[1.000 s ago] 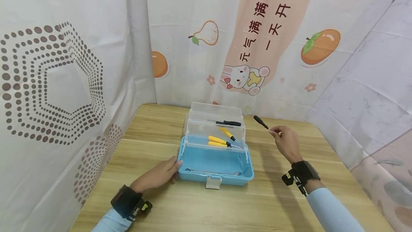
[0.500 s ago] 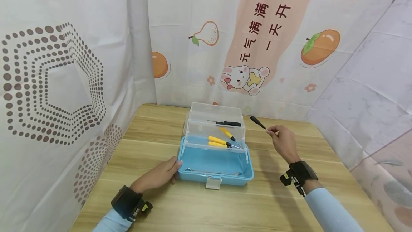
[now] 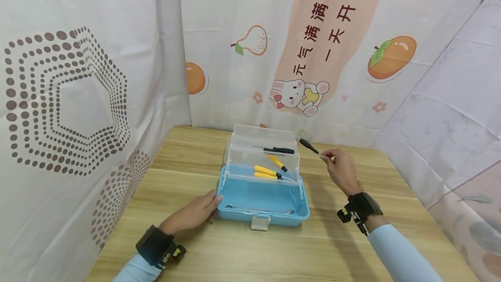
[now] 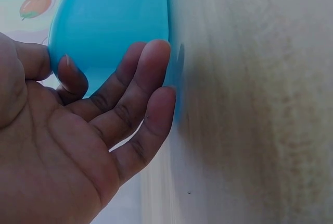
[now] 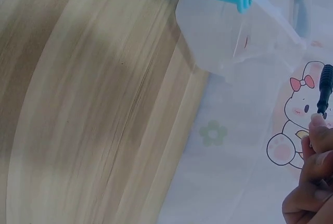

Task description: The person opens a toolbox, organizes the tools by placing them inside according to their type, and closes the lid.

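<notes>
By the left hand [image 3: 195, 212], the left end of one blue toolbox [image 3: 282, 219] was held, the thumb laid over the rim and the fingers set against the outer wall. One metal wrench [image 3: 258, 209] was laid on the toolbox's bottom, along the front, where one clear latch [image 3: 260, 222] was let down outside. Three yellow-handled tools [image 3: 265, 170] were grouped in the lower of the translucent trays [image 3: 244, 158]. Above them was seen one black-handled tool [image 3: 283, 150], overlapped with a dark piece that could not be made out. Farther right, one black screwdriver [image 3: 308, 144] was held up, apart from the toolbox, pinched at its shaft end by the right hand [image 3: 342, 171], its handle pointed toward the trays.
</notes>
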Motion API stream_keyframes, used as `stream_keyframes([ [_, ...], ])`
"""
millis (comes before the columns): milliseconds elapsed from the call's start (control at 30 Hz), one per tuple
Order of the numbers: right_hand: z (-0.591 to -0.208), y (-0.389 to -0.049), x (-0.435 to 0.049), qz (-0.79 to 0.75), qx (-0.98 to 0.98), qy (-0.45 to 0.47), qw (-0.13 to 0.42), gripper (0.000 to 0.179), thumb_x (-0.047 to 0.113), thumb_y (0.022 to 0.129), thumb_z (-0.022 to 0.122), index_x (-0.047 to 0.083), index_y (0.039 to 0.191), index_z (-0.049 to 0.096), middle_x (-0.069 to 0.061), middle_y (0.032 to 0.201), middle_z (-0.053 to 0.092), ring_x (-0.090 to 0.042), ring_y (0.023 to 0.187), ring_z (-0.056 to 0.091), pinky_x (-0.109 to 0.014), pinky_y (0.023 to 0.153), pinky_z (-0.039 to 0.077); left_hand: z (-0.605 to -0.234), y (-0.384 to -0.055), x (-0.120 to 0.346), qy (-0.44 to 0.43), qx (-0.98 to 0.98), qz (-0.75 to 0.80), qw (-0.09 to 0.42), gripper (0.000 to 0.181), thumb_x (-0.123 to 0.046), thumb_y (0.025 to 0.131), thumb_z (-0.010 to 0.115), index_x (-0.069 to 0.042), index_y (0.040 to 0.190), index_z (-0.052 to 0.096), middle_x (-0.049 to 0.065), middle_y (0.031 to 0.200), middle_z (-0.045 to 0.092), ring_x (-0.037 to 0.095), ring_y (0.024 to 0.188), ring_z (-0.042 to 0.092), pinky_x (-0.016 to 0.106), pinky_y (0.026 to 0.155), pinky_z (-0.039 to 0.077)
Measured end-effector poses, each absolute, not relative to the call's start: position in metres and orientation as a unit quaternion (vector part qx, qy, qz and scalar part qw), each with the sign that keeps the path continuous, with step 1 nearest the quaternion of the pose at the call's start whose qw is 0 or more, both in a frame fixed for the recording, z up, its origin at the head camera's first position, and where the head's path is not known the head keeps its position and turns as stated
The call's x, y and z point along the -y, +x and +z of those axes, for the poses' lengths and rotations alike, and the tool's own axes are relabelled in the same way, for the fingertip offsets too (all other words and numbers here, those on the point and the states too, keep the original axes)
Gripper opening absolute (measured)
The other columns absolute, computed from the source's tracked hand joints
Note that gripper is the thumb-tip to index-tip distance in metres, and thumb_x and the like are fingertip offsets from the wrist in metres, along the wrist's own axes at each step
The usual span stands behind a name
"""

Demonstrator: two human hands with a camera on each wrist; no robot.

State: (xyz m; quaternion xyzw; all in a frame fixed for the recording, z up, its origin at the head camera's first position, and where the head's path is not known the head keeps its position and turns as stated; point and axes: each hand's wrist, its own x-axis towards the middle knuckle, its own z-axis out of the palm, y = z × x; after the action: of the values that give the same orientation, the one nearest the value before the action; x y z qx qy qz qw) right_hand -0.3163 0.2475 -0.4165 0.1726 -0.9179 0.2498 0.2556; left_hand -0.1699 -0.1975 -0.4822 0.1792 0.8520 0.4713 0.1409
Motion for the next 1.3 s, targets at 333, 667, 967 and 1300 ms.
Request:
stream_keyframes([
  [333, -0.417, -0.318, -0.241, 0.25, 0.918, 0.171, 0.256, 0.01, 0.011, 0.099, 0.071, 0.002, 0.098, 0.075, -0.014, 0.088, 0.069, -0.02, 0.062, 0.048, -0.036, 0.061, 0.039, -0.483, -0.17, 0.198, 0.181, -0.854, 0.467, 0.138, 0.05, -0.049, 0.113, 0.026, -0.005, 0.116, 0.05, 0.006, 0.084, 0.061, 0.021, 0.073, 0.059, 0.034, 0.067, 0.046],
  [667, -0.415, -0.322, -0.23, 0.248, 0.918, 0.188, 0.246, 0.009, 0.009, 0.099, 0.071, 0.001, 0.097, 0.075, -0.014, 0.091, 0.07, -0.021, 0.064, 0.048, -0.037, 0.062, 0.038, -0.481, -0.169, 0.197, 0.184, -0.855, 0.466, 0.138, 0.049, -0.048, 0.113, 0.026, -0.005, 0.114, 0.05, 0.007, 0.084, 0.061, 0.021, 0.073, 0.059, 0.034, 0.067, 0.046],
  [967, -0.413, -0.327, -0.223, 0.25, 0.916, 0.189, 0.249, 0.009, 0.01, 0.099, 0.071, 0.002, 0.096, 0.075, -0.012, 0.089, 0.07, -0.02, 0.063, 0.047, -0.035, 0.059, 0.037, -0.481, -0.171, 0.197, 0.182, -0.854, 0.467, 0.14, 0.049, -0.049, 0.113, 0.026, -0.006, 0.115, 0.05, 0.007, 0.085, 0.062, 0.021, 0.074, 0.06, 0.034, 0.067, 0.046],
  [1300, -0.412, -0.326, -0.215, 0.255, 0.914, 0.2, 0.243, 0.01, 0.01, 0.099, 0.07, 0.001, 0.097, 0.075, -0.013, 0.091, 0.069, -0.023, 0.072, 0.052, -0.038, 0.066, 0.04, -0.481, -0.169, 0.197, 0.181, -0.854, 0.465, 0.143, 0.049, -0.05, 0.112, 0.027, -0.007, 0.114, 0.051, 0.006, 0.084, 0.062, 0.021, 0.073, 0.06, 0.033, 0.066, 0.046],
])
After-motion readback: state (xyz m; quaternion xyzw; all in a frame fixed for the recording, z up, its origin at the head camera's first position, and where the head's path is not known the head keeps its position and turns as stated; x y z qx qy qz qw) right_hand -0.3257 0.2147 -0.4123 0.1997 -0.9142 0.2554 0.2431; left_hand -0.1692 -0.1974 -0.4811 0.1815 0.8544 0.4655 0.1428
